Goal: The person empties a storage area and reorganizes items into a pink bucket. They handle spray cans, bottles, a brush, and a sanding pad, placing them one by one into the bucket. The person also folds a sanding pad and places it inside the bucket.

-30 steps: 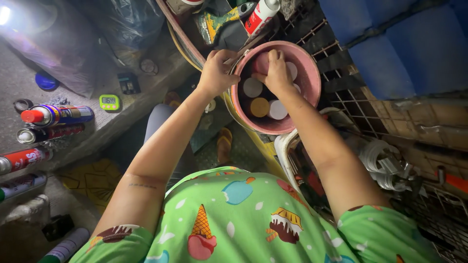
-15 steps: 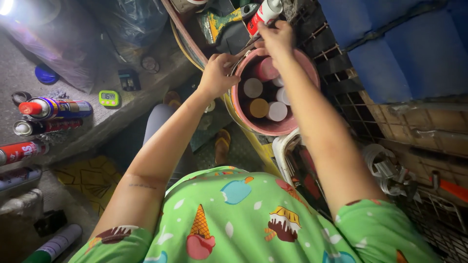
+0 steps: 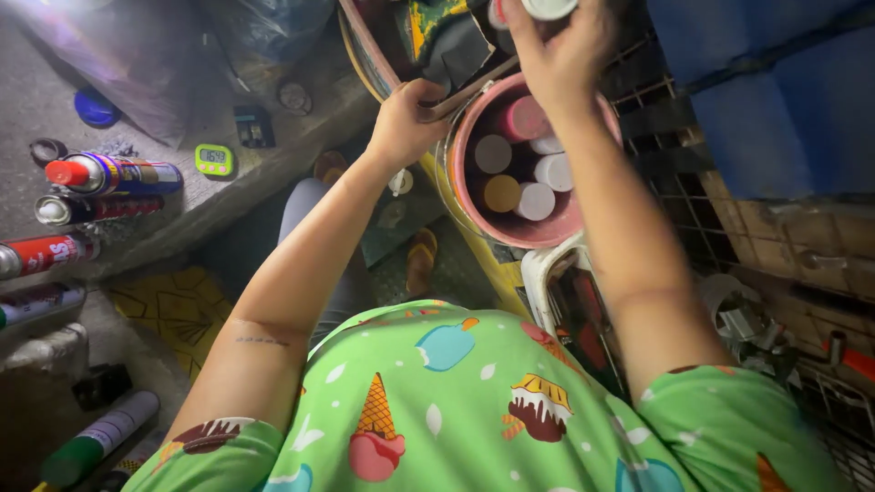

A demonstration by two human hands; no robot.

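Now the right hand (image 3: pixel 561 46) is closed around a white-capped can (image 3: pixel 547 9), held just above the pink bucket (image 3: pixel 510 232), cap toward the camera. Below it, more cans stand upright, close together, with little free room. The left hand (image 3: pixel 410 123) grips the bucket's near rim.

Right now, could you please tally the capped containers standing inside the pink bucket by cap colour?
In the pink bucket, by cap colour:
White caps: 4
Pink cap: 1
Orange-tan cap: 1
Total: 6 showing; the right hand, which holds another white-capped container at the top edge, and its forearm may hide more. The left hand grips the bucket's rim.
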